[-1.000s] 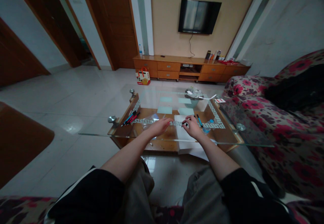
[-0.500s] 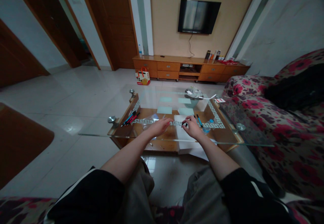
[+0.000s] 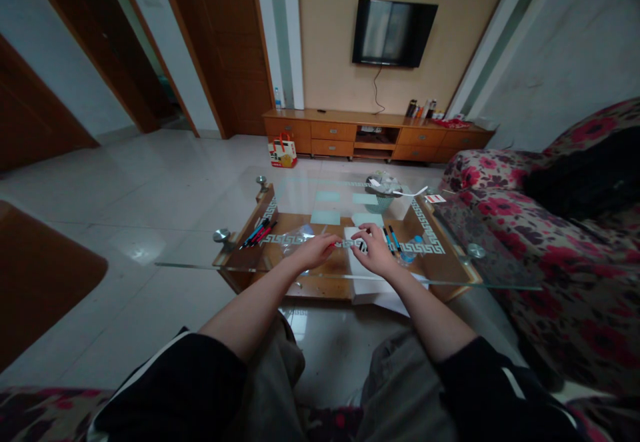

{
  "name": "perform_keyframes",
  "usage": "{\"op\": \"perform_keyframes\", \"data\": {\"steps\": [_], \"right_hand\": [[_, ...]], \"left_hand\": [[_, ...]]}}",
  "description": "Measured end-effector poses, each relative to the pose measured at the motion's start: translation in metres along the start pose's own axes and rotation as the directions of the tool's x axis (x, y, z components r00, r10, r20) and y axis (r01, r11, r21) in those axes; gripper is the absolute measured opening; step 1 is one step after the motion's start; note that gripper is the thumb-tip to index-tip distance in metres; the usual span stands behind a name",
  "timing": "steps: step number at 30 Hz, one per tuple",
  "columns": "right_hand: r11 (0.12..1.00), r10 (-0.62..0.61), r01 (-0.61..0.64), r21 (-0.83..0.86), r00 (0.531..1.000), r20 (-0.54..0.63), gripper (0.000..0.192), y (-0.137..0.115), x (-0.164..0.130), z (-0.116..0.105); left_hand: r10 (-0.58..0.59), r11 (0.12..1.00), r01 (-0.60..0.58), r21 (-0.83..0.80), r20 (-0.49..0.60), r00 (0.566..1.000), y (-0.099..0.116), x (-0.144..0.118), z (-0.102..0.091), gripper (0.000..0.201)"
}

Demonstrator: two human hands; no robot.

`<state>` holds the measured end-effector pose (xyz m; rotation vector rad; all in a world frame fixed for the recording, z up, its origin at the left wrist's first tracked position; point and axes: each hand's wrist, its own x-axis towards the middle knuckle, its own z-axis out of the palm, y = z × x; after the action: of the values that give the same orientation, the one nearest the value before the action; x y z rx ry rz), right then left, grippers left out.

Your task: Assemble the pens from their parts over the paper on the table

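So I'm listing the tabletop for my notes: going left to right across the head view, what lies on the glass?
Bundle of pens → left hand → right hand on white paper → blue pen → red-and-white card.
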<state>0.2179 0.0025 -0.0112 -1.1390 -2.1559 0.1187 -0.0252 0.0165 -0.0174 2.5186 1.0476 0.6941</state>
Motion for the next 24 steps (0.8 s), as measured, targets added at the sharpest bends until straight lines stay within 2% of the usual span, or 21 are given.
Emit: {"op": "perform_keyframes", "data": {"steps": [9, 15, 24], "right_hand": [[0.999, -0.027, 0.026, 0.027, 0.998, 0.05, 0.012, -0.0066, 0.0, 0.0014], [1.0, 0.012, -0.013, 0.006, 0.996, 0.093, 0.013, -0.0074, -0.0003, 0.0001], [1.0, -0.012, 0.01, 0.016, 0.995, 0.1, 0.011, -0.0078, -0.0004, -0.0014]], "left_hand": [[0.003, 0.999, -0.005, 0.044, 0.034, 0.999, -0.0025, 0.0004, 0.0005, 0.025], [0.01, 0.999, -0.012, 0.051, 0.039, 0.999, -0.0003, -0.0002, -0.0004, 0.026], [0.015, 0.999, -0.017, 0.044, 0.044, 0.999, 0.0028, 0.0004, -0.0018, 0.025]]}}
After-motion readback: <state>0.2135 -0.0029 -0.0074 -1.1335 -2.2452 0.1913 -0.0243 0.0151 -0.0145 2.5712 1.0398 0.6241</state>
